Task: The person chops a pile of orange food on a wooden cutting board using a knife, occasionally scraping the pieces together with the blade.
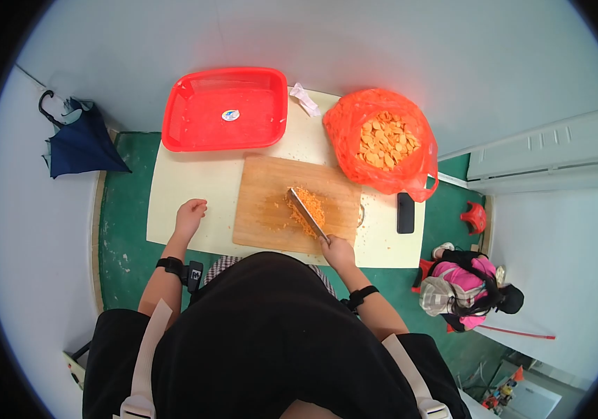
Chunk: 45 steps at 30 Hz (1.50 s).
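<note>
My right hand (339, 253) is closed round the handle of a kitchen knife (306, 211). Its blade lies over a pile of finely chopped orange pieces (312, 204), perhaps carrot, on a wooden cutting board (257, 223). Left of the board, my left hand (189, 216) is held over the table with its fingers curled in together, and I see nothing in it. Beyond the board on the right, a red plastic bag (341, 129) stands open, full of orange slices (386, 142).
A red plastic basin (257, 133) sits at the table's back left, beside a crumpled white wrapper (304, 100). A black phone (405, 213) lies near the right edge. A dark blue umbrella (84, 143) leans at the left wall. Another person (470, 286) sits on the right.
</note>
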{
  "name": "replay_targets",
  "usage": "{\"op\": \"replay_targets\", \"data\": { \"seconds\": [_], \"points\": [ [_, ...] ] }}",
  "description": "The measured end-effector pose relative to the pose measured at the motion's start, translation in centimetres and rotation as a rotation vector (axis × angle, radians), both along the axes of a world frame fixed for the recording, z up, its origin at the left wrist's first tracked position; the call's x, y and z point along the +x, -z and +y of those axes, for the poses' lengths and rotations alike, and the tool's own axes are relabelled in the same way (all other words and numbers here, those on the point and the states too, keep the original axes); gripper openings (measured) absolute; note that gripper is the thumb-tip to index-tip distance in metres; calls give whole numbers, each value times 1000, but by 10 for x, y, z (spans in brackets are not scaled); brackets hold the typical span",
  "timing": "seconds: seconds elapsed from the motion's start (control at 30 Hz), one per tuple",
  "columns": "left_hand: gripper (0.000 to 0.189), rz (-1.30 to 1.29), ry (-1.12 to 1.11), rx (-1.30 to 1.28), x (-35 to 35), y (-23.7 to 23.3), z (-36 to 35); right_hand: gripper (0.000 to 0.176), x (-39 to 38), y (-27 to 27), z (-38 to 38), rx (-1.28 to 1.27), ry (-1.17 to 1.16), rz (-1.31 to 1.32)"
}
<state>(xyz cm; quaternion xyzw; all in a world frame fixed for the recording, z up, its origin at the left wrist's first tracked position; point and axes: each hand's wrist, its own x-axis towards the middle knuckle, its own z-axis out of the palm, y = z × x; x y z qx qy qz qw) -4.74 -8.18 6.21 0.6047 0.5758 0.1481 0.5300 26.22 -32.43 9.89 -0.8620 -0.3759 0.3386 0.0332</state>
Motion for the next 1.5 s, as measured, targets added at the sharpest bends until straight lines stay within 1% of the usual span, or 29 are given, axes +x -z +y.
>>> {"op": "replay_targets", "data": {
  "seconds": [0.13, 0.17, 0.23, 0.33, 0.43, 0.53, 0.6, 0.67, 0.73, 0.77, 1.0, 1.1, 1.23, 1.3, 1.4, 1.5],
  "points": [
    [22, 22, 15, -1, 0, -1, -1, 39, -1, 0, -1, -30, -46, -17],
    [21, -8, -7, 3, 1, -1, -2, 39, -2, -1, -3, -29, -47, -17],
    [21, -36, -34, 10, 0, 0, -2, 39, -4, -2, -6, 78, 8, 2],
    [21, -34, -14, 35, -2, 1, -1, 39, -3, 3, -6, 12, -14, 7],
    [20, 3, -20, 28, -3, -6, 0, 39, -3, -2, -5, 56, 39, 8],
    [21, 61, 40, 3, -6, -4, 0, 40, -2, 10, -6, 71, 37, 11],
    [21, 0, 17, 15, -8, 6, 3, 40, 1, 6, -3, 58, 35, 6],
    [21, -18, 15, 21, -5, 2, 3, 40, 1, 8, -1, 43, 23, 4],
    [21, -35, 15, 21, -3, 0, 0, 41, -2, 14, -3, 66, 106, 5],
    [20, -31, 6, 18, -2, -1, 0, 41, -1, 13, -2, 66, 107, 3],
    [20, -7, -3, 19, 1, -4, 1, 39, 0, 9, -1, 10, 56, -17],
    [20, -39, 23, 31, 0, 4, 5, 39, 1, 5, 2, 11, 59, -18],
    [20, -27, 64, 41, 17, -1, 12, 39, 1, 9, 1, 13, 60, -26],
    [20, -119, 58, 70, 27, 8, 17, 39, 2, 3, 2, 8, 62, -28],
    [20, -111, 64, 28, 50, -8, 15, 40, 2, 8, 1, -14, 57, -14],
    [20, -116, 85, 29, 66, -15, 12, 40, 2, -2, 4, 0, 65, -4]
  ]
}}
